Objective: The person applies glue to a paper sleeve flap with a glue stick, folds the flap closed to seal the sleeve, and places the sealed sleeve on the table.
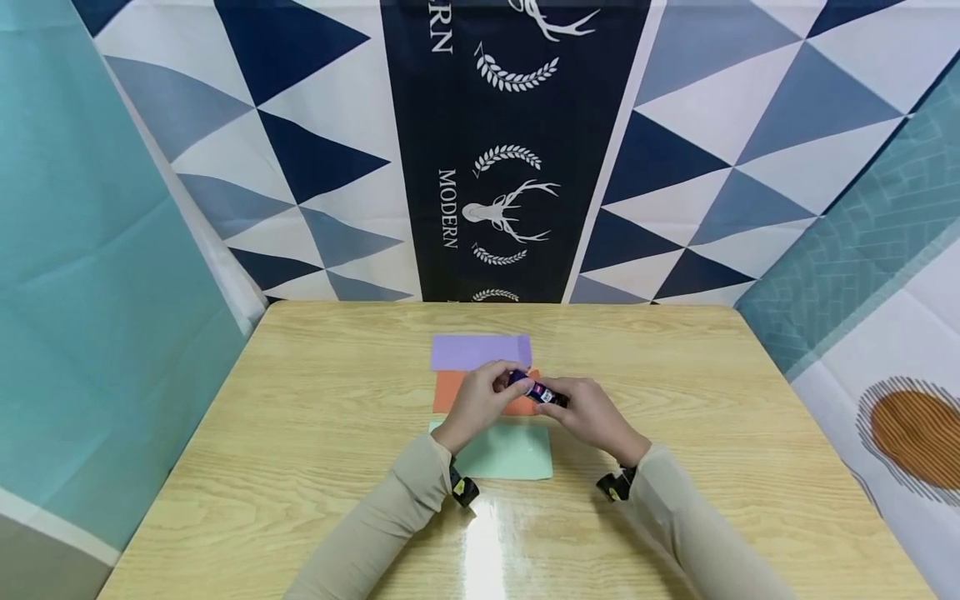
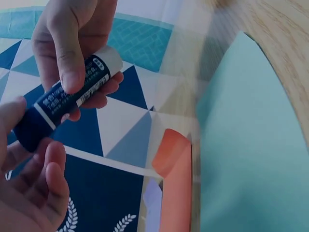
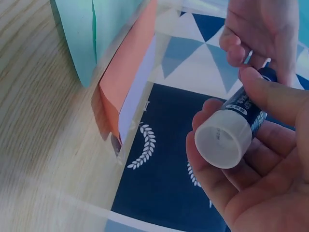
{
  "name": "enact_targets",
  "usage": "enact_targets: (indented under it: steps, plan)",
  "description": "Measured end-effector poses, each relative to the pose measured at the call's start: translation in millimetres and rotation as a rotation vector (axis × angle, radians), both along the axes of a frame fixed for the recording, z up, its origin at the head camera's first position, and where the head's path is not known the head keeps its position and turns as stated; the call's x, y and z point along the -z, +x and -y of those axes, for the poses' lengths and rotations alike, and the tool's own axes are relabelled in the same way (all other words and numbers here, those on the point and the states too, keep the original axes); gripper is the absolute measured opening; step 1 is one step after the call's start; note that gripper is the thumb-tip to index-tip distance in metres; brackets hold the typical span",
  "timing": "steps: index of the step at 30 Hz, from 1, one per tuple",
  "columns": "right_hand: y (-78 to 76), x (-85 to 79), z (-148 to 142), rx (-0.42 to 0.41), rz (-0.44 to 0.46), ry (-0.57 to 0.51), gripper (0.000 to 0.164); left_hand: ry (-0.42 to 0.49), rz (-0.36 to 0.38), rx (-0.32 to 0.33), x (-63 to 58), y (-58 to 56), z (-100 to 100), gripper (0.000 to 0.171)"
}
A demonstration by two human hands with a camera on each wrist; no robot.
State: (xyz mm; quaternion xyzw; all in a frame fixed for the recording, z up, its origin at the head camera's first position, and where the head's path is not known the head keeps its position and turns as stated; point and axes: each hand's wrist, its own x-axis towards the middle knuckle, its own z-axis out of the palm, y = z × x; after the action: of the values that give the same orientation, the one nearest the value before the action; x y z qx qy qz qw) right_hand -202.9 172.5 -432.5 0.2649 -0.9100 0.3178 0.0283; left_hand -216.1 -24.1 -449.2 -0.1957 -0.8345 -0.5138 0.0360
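My right hand [image 1: 592, 414] grips a dark blue glue stick [image 1: 537, 392] around its body, with the thumb along the printed label. In the right wrist view its white base [image 3: 223, 140] faces the camera. My left hand [image 1: 483, 398] pinches the other, dark capped end between thumb and fingers; the left wrist view shows these fingertips [image 2: 55, 154] at the cap. Under the hands lies an orange envelope [image 1: 448, 392], partly covered by them. A light green envelope [image 1: 510, 454] lies nearer to me, partly behind the left wrist. Farther off is a purple envelope [image 1: 476, 352].
The wood-grain table [image 1: 315, 375] carries the envelopes in a column near its middle. A patterned cloth [image 1: 517, 150] hangs along the far edge, and other cloths hang at both sides. Both wrists wear small black cameras [image 1: 617, 485].
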Motion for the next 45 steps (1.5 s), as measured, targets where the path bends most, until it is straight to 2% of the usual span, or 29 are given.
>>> enact_targets:
  steps: [4, 8, 13, 19, 25, 38, 45]
  plan:
    - [0.0, 1.2, -2.5, -0.011, 0.028, -0.012, 0.037, -0.007, -0.006, 0.072, 3.0, 1.4, 2.6, 0.032]
    - [0.3, 0.6, -3.4, -0.021, 0.048, -0.024, 0.036, -0.024, 0.017, 0.101, 2.2, 1.8, 3.8, 0.029]
    - [1.1, -0.5, -3.8, -0.017, 0.044, -0.032, 0.035, -0.045, 0.05, 0.072, -0.8, 3.1, 2.7, 0.03]
    - [1.4, 0.5, -2.4, -0.01, 0.019, -0.032, 0.037, -0.024, 0.048, 0.032, -0.9, 5.3, 1.1, 0.03]
    - [1.7, 3.8, -3.3, 0.0, -0.004, -0.015, 0.036, -0.01, 0.058, 0.009, -0.3, 6.1, -0.9, 0.029]
    - [-1.1, -0.3, -4.5, -0.007, -0.002, -0.006, 0.038, 0.023, 0.087, -0.03, -1.1, 2.0, -3.3, 0.031]
    - [0.6, 3.8, -6.4, -0.007, -0.024, 0.006, 0.038, 0.033, 0.129, -0.052, 0.7, 3.3, -6.1, 0.036]
